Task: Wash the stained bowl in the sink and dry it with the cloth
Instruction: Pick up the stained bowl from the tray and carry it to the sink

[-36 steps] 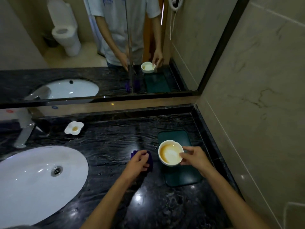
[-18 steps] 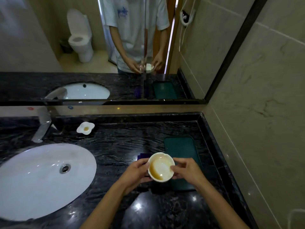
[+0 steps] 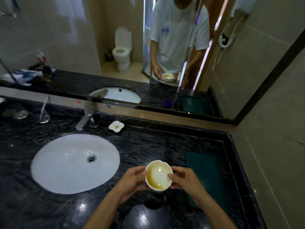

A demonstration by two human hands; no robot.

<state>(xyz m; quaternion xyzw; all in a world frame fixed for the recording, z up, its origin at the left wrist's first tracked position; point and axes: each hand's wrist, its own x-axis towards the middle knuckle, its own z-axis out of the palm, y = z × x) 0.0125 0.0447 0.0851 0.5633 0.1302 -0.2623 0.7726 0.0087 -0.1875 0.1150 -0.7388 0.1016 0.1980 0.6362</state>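
Note:
A small white bowl (image 3: pixel 158 175) with a brown stain ring inside is held above the black marble counter, to the right of the sink. My left hand (image 3: pixel 132 180) cups its left side and my right hand (image 3: pixel 183 179) grips its right rim, thumb over the edge. The oval white sink (image 3: pixel 66 164) lies to the left, dry, with its drain near the middle. A chrome tap (image 3: pixel 85 119) stands behind it. The purple cloth is hidden on the counter; only its reflection shows in the mirror (image 3: pixel 168 101).
A dark green mat (image 3: pixel 204 176) lies on the counter at the right, by the tiled wall. A white flower-shaped dish (image 3: pixel 116 126) with a yellow spot sits behind the sink. Glass items (image 3: pixel 41 115) stand at the far left. A mirror runs along the back.
The bowl was lifted off the green mat and carried left toward the sink. My left hand left the purple cloth and joined the bowl. The view has turned left.

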